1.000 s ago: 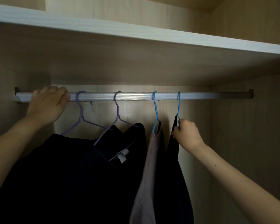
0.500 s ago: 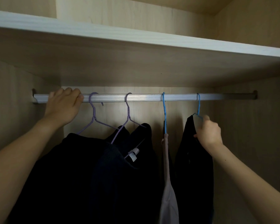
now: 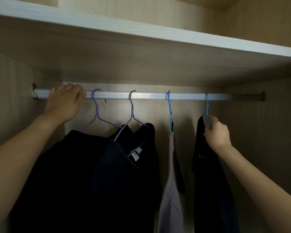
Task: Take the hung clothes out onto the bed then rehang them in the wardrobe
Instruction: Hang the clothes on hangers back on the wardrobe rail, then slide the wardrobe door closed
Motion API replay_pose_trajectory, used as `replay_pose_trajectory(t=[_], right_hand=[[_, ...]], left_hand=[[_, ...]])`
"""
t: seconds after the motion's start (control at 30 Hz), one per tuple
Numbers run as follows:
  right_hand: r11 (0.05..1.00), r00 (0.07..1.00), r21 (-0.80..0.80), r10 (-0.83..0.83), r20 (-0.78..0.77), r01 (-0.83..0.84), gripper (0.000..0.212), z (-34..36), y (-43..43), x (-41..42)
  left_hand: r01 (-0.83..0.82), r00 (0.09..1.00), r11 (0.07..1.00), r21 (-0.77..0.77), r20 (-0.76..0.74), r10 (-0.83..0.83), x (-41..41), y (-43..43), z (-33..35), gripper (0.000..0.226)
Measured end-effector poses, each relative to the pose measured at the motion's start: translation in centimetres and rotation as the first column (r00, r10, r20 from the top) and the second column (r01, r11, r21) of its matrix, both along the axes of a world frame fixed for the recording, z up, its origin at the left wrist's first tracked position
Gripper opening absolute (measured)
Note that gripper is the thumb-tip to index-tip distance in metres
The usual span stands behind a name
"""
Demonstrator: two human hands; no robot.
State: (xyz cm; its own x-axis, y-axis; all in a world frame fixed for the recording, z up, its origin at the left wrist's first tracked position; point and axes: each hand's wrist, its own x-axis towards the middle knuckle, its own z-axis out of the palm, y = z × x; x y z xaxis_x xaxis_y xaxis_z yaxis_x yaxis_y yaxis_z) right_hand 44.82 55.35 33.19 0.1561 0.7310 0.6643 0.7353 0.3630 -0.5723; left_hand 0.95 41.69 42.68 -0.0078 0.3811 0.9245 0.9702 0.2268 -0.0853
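Left hand point(image 3: 64, 105) wraps the level rail point(image 3: 148, 95); right hand point(image 3: 216, 132) grips the dark garment point(image 3: 210, 174) hanging straight down, edge-on, under its blue hanger point(image 3: 207, 105).

Dark garments point(image 3: 84, 182) run off the bottom edge; fabric details unreadable.

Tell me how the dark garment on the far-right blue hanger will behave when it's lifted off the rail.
The dark garment hangs long and limp, so it will probably sway and drape. Its blue hanger looks thin, so it may tilt if lifted unevenly. The right hand grips near the hanger's neck, which should steady it.
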Motion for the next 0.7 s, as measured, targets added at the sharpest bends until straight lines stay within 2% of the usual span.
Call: replay_pose_trajectory(t=[0.13,0.23,0.3,0.4,0.5,0.57,0.7], right_hand=[[0.989,0.999,0.144,0.018,0.029,-0.022,0.043,-1.1,-2.7,0.1],[0.956,0.999,0.287,0.047,0.023,-0.051,0.037,-3.0,-5.9,-0.4],[0.922,0.992,0.37,0.124,0.0,-0.115,0.033,-5.0,-9.0,-1.3],[0.895,0.983,0.41,0.183,0.017,-0.173,0.029,-9.3,-13.7,-2.0],[0.908,0.959,0.335,0.281,-0.043,-0.251,0.024,-14.9,-17.6,-1.7],[0.93,0.935,0.217,0.33,-0.13,-0.298,0.022,-19.2,-19.3,-0.9],[0.943,0.909,-0.083,0.283,-0.307,-0.321,0.02,-28.4,-21.5,1.9]], left_hand=[[0.121,0.969,0.993,0.001,0.216,-0.118,1.6,-1.6,0.1,0.04],[0.265,0.902,0.951,0.162,0.307,-0.304,4.2,-4.4,-0.8,0.034],[0.374,0.807,0.882,0.286,0.37,-0.461,6.7,-6.7,-2.9,0.027],[0.544,0.577,0.726,0.421,0.441,-0.688,11.4,-10.5,-8.9,0.016],[0.676,0.43,0.636,0.373,0.501,-0.751,16.2,-14.5,-16.8,0.021],[0.729,0.327,0.607,0.316,0.617,-0.715,18.6,-16.3,-22.7,0.023],[0.755,0.16,0.638,0.152,0.901,-0.403,21.6,-17.1,-35.2,0.018]])
